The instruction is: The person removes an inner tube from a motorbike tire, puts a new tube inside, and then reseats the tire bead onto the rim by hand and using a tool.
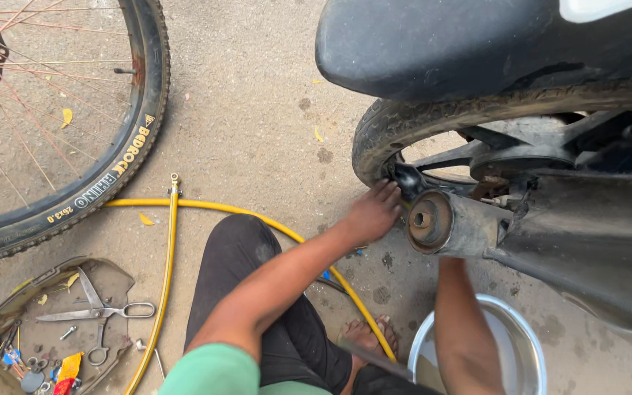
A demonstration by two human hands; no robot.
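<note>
Left hand (pixel 374 212), centre frame: fingers pressed on worn black rubber motorcycle tyre (pixel 433 117) by rim, grip unclear, prob. not clenched. Right hand hidden behind grey exhaust pipe (pixel 455 223); can't tell. Wheel mounted. Steel water basin (pixel 532 344) lower right, yellow air hose (pixel 166 263) lying unused.

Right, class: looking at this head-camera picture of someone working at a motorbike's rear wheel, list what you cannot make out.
- Right hand: hidden behind the exhaust pipe; its grip cannot be told.
- Left hand: fingertips tucked in at the rear tyre, so what they touch is hidden.
- Bicycle wheel: cut off by the left and top edges.
- Small tools in the tray: too small to identify, apart from the scissors.
</note>
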